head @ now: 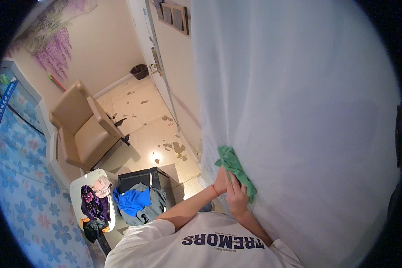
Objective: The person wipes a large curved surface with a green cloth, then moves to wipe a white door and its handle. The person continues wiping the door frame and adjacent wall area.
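A green cloth [233, 164] is bunched between my two hands, its folds reaching up and to the right past the fingers. My left hand [223, 180], with a thin red string at the wrist, grips its left side. Close beside it, my right hand [238, 197] has its fingers curled around the lower part. The cloth lies against a large white sheet or curtain [294, 144], which is drawn into creases above it. Parts of the fingers are hidden by the cloth and by each other.
To the left, a white basket [113, 214] holds clothing, beside a black box [137, 177] bearing blue [134, 201] and grey garments. Behind them stands a tan armchair [87, 130]. Floor tiles [144, 140] carry dark patches. Further off are a door [147, 43] and a dark bin [139, 71].
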`<action>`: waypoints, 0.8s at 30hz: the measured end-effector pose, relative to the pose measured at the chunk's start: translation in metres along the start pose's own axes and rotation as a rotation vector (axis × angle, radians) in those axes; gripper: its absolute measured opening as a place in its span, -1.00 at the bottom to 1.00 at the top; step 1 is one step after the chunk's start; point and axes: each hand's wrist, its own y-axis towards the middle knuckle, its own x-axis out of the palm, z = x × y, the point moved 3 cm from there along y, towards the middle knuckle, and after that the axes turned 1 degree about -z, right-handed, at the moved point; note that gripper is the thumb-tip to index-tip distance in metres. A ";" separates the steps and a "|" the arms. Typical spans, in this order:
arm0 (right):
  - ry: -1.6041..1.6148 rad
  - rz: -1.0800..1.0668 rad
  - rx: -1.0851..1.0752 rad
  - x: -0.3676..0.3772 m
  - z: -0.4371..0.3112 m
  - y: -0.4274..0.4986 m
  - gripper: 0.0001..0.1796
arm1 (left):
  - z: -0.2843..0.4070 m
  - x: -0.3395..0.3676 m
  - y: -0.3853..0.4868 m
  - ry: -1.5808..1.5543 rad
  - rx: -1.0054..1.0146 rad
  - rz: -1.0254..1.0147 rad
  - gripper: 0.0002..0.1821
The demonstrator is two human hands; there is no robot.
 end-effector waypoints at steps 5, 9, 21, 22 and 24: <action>0.175 0.087 -0.044 0.026 0.001 -0.010 -0.57 | -0.022 -0.003 -0.039 0.206 0.066 -0.173 -0.76; 0.214 0.364 -0.164 -0.010 -0.022 0.018 -0.73 | -0.005 -0.025 -0.024 0.158 0.118 -0.062 -0.73; -0.265 0.954 -0.269 -0.180 -0.085 0.199 -0.69 | 0.172 -0.205 0.241 0.273 0.913 0.608 -0.43; -0.311 0.940 -0.250 -0.192 -0.088 0.215 -0.69 | 0.183 -0.219 0.260 0.283 0.950 0.634 -0.43; -0.415 0.922 -0.225 -0.210 -0.089 0.248 -0.68 | 0.194 -0.236 0.289 0.240 0.959 0.624 -0.43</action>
